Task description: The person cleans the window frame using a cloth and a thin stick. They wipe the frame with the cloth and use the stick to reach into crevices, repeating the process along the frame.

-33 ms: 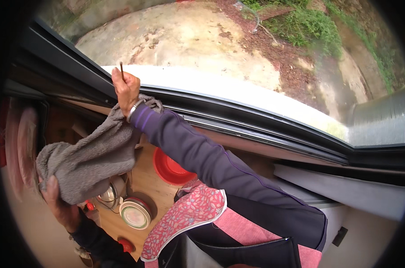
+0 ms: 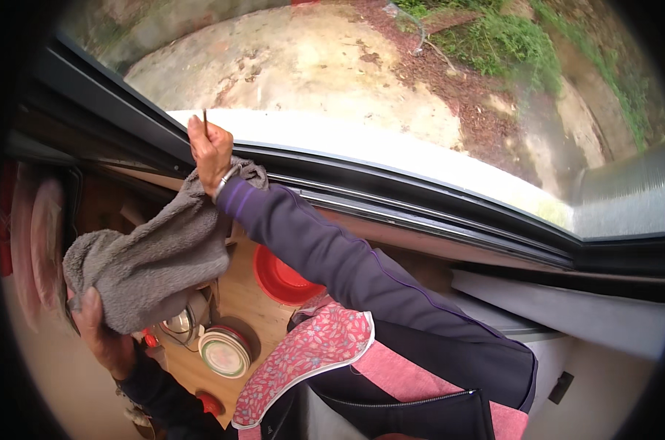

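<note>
A grey plush towel [image 2: 153, 268] hangs stretched between my two hands, over the left part of the table. My left hand [image 2: 101, 334] is closed on its lower left end, thumb on top. By the window frame, my right hand [image 2: 212, 150] makes a fist with a thin brown stick-like thing [image 2: 206, 122] poking up out of it. The upper end of the towel passes under my right wrist, which wears a silver bracelet [image 2: 224, 181]; whether the fist also grips cloth is hidden.
On the wooden table [image 2: 237, 275] stand a red basin [image 2: 281, 277], a stack of plates [image 2: 225, 353], a shiny metal pot [image 2: 182, 319] and a small red object [image 2: 209, 403]. A dark window frame [image 2: 391, 194] runs across; concrete ground and plants lie beyond it.
The towel and both hands have shifted very slightly to the right. My right hand sits a touch lower. The hold on the towel looks the same.
</note>
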{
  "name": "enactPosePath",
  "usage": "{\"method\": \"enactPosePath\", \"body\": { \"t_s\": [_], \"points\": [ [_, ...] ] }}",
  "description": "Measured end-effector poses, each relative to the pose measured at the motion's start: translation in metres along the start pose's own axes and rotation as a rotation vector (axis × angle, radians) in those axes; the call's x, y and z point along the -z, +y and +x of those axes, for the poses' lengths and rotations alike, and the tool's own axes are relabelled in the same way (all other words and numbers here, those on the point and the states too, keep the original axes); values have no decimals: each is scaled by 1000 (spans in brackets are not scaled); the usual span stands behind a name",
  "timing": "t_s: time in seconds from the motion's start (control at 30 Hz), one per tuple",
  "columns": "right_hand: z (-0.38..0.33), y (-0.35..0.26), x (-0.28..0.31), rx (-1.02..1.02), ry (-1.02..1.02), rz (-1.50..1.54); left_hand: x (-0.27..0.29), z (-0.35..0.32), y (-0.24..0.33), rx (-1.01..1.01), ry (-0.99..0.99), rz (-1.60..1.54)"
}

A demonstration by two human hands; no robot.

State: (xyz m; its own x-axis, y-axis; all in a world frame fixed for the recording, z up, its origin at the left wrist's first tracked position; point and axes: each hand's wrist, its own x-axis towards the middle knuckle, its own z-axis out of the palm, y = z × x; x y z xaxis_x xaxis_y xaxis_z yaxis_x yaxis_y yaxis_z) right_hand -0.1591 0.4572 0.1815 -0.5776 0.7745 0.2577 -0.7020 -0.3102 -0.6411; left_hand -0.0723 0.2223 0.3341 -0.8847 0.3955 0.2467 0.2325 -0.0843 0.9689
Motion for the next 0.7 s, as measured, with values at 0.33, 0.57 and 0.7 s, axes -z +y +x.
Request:
{"method": "enactPosePath", "body": {
  "t_s": [0.33,0.57,0.7],
  "points": [
    [-50,-20,82,186,-66,-60,-6,52,-21,-345,-207,-397],
    [-70,-87,109,423,-53,-391,-58,98,-20,-422,-551,-647],
    [-83,-150,124,556,174,-698,-104,125,-15,-379,-718,-751]
  ]
}}
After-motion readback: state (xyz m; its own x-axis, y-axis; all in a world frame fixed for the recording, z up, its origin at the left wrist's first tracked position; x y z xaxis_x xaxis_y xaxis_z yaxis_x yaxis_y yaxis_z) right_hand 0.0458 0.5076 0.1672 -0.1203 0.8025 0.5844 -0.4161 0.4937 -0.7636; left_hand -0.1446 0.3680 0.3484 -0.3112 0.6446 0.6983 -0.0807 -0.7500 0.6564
